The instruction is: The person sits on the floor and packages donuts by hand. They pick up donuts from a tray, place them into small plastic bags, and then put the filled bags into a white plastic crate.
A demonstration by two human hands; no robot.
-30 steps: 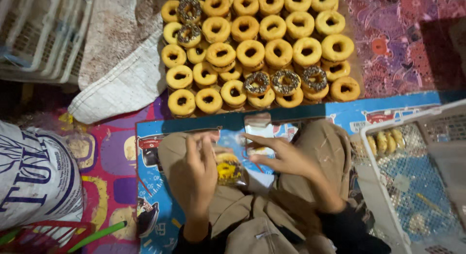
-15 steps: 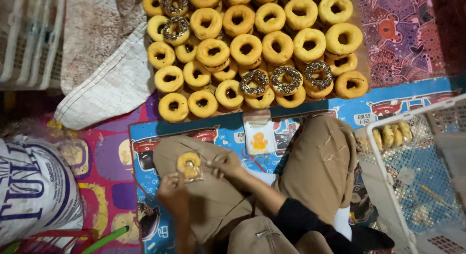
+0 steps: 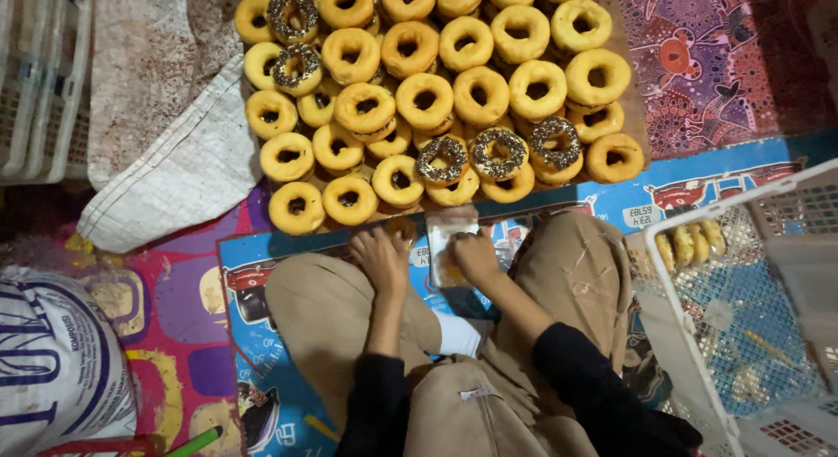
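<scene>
I sit cross-legged in tan trousers on a colourful mat. My left hand (image 3: pixel 381 258) reaches to the near edge of a brown board (image 3: pixel 635 108) piled with several glazed doughnuts (image 3: pixel 425 99), some of them topped with dark sprinkles (image 3: pixel 445 158). Its fingers close on a plain doughnut (image 3: pixel 403 229) that is partly hidden. My right hand (image 3: pixel 477 254) grips a small clear plastic bag (image 3: pixel 449 236) that lies on the mat between my knees, just in front of the board. The two hands are close together, on either side of the bag.
A white plastic mesh basket (image 3: pixel 690 343) stands at my right with a few doughnuts (image 3: pixel 690 244) inside. A printed white sack (image 3: pixel 52 361) lies at the left. A white woven cloth (image 3: pixel 179 169) and stacked white crates (image 3: pixel 35 82) are at the upper left.
Both hands have moved from my left knee forward to the board's near edge. The doughnut went with the left hand, and the right hand took hold of the clear bag.
</scene>
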